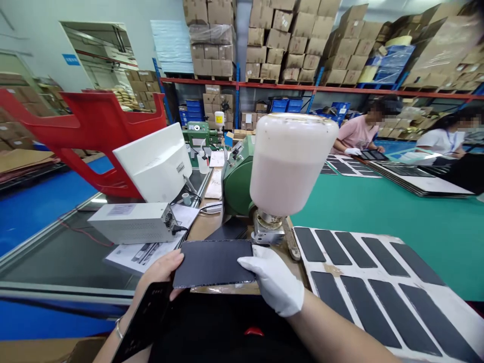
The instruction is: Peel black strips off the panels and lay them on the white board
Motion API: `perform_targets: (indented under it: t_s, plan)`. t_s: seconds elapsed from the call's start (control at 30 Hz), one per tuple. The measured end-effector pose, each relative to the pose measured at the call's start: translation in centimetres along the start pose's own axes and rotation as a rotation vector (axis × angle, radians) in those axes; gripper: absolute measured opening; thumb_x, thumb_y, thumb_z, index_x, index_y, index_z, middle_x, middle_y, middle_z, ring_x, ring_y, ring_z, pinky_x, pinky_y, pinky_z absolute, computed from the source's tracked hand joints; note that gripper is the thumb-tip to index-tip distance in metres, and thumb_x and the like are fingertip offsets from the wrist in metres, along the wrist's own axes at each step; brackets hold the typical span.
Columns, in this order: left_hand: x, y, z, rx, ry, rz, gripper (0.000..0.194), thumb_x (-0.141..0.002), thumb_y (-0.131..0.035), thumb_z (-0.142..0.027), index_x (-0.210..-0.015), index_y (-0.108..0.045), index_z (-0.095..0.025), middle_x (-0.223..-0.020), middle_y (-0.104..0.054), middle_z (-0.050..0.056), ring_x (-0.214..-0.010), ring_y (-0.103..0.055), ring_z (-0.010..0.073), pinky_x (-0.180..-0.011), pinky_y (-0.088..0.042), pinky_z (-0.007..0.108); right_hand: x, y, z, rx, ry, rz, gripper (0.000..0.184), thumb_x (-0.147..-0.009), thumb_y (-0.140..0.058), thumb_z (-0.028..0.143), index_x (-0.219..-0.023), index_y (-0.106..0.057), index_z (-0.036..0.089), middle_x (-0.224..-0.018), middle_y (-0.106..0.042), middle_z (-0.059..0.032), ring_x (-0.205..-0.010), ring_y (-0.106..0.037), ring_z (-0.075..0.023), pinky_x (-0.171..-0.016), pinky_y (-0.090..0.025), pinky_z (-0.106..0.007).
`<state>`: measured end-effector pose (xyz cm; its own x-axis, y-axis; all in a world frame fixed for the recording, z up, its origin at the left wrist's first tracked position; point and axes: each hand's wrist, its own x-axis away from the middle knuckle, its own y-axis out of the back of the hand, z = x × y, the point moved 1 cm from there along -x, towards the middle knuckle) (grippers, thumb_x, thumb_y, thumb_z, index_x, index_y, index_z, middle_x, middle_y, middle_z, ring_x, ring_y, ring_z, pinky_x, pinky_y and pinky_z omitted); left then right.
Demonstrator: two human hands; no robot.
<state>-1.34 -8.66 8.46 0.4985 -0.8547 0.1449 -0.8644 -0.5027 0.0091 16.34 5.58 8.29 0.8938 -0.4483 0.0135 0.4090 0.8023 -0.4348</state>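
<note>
1) Left hand [161,265], bare: grip pinching the panel [214,263] at its left end
2) Right hand [279,282], gloved: grip pinching its right end
3) Panel held below the bottle [291,166]
4) Board [464,312] with similar pieces [335,247] on green tabletop [355,209], right

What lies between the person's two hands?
The head view shows a dark panel, its ends held by the left hand and gloved right hand.

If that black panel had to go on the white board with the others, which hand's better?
Probably the right hand: it grips the black panel at the end nearer the white board. The left hand holds the opposite end.
</note>
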Motion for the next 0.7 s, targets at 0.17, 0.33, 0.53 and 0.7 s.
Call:
perform_targets:
  t_s: [0.17,0.33,0.53,0.7]
  plan:
    - [1.7,0.0,0.2,-0.029,0.086,0.004,0.028,-0.077,-0.055,-0.043,-0.081,-0.063,-0.016,-0.044,-0.046,-0.004,-0.035,-0.036,0.0080,-0.035,-0.026,0.020,0.5,-0.1,0.6,0.108,0.030,0.055,0.024,-0.079,-0.062,0.024,-0.102,-0.068,0.019,-0.097,-0.069,-0.0050,-0.093,-0.062,-0.0220,-0.091,-0.046,-0.038]
    - [1.0,-2.3,-2.1,-0.265,-0.076,0.280,0.033,-0.085,-0.049,-0.039,-0.062,-0.055,-0.015,-0.056,-0.049,-0.002,-0.048,-0.040,0.0086,-0.045,-0.031,0.019,1.1,3.0,0.1,0.113,-0.021,0.063,0.033,-0.075,-0.069,0.029,-0.105,-0.065,0.016,-0.100,-0.068,-0.0067,-0.097,-0.061,-0.0238,-0.094,-0.043,-0.042]
    - [-0.9,-5.5,-4.3,-0.504,-0.180,0.500,0.031,-0.088,-0.042,-0.033,-0.068,-0.058,-0.016,-0.065,-0.056,0.000,-0.062,-0.050,0.0136,-0.058,-0.039,0.022,3.2,7.3,0.0,0.135,-0.080,-0.118,0.032,-0.072,-0.070,0.038,-0.096,-0.063,0.016,-0.091,-0.067,-0.0054,-0.085,-0.062,-0.0195,-0.082,-0.047,-0.034]
    - [-2.2,-9.1,-4.4,-0.727,-0.288,0.745,0.029,-0.086,-0.043,-0.026,-0.064,-0.057,-0.016,-0.060,-0.052,-0.002,-0.057,-0.046,0.0122,-0.059,-0.036,0.023,4.8,8.3,0.4,0.399,-0.179,-0.126,0.055,-0.057,-0.080,0.033,-0.104,-0.058,0.016,-0.091,-0.066,-0.0054,-0.079,-0.061,-0.0173,-0.072,-0.047,-0.029]
